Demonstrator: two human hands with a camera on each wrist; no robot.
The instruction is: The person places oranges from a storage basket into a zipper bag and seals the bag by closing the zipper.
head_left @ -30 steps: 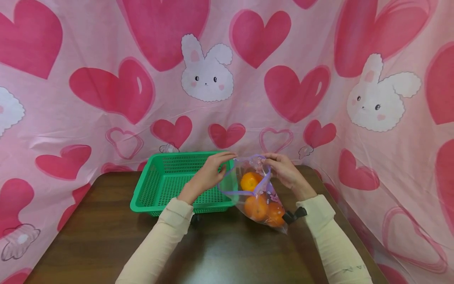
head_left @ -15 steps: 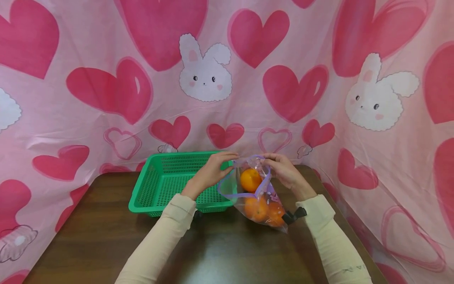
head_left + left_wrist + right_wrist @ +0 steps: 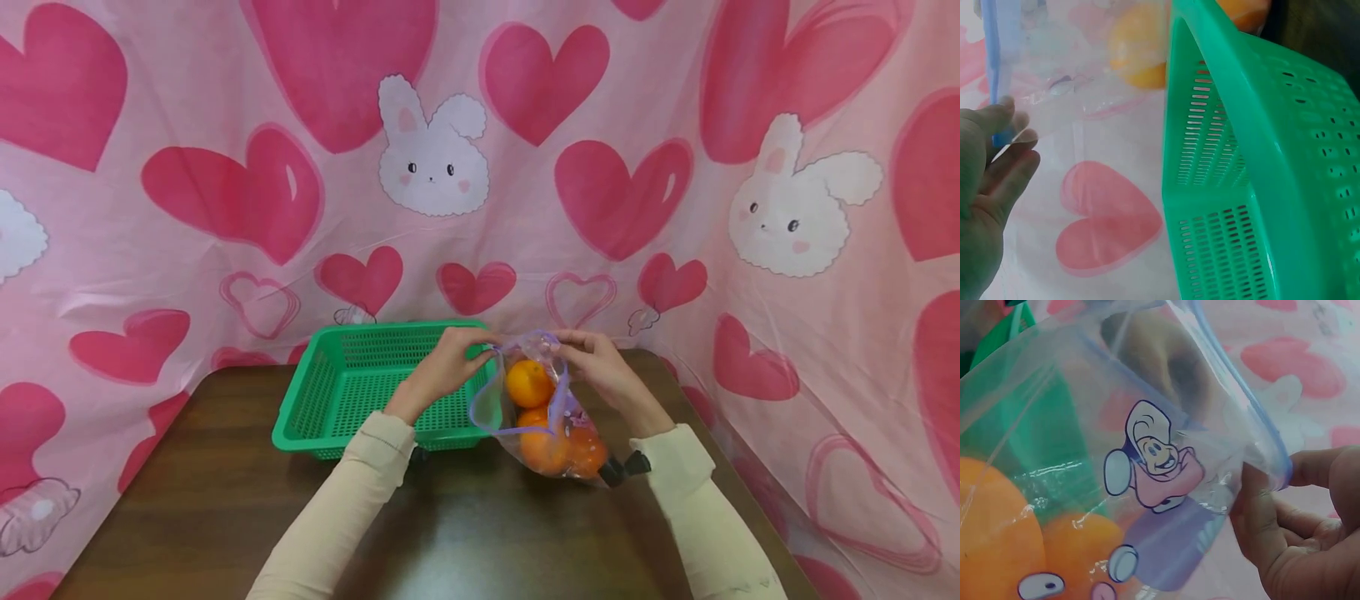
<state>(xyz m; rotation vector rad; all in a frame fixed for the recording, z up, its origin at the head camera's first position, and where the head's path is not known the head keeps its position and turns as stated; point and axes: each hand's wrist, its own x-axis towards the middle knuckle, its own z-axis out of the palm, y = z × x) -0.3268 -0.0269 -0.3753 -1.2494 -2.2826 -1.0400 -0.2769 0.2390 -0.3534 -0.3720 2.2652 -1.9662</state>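
Observation:
A clear plastic zip bag (image 3: 504, 417) with a purple-edged mouth holds several oranges (image 3: 529, 383) and stands beside the green basket's right end. My left hand (image 3: 448, 367) pinches the left corner of its mouth; in the left wrist view the thumb and fingertips (image 3: 1005, 111) meet at the blue-looking edge. At the opposite corner, my right hand (image 3: 598, 365) pinches the rim between thumb and fingers, seen close in the right wrist view beside a printed cartoon figure (image 3: 1157, 456). The bag's mouth spreads between both hands, and the oranges rest low inside it.
A green perforated plastic basket (image 3: 315, 392) stands at the back of the brown wooden table (image 3: 225, 517), left of the bag, under my left forearm. Pink cloth (image 3: 517, 208) printed with hearts and rabbits hangs behind the table and along its right side.
The bag's front rim has dropped slightly and its lower corner has shifted a little. My right hand has moved down slightly, while both hands keep their hold on the mouth.

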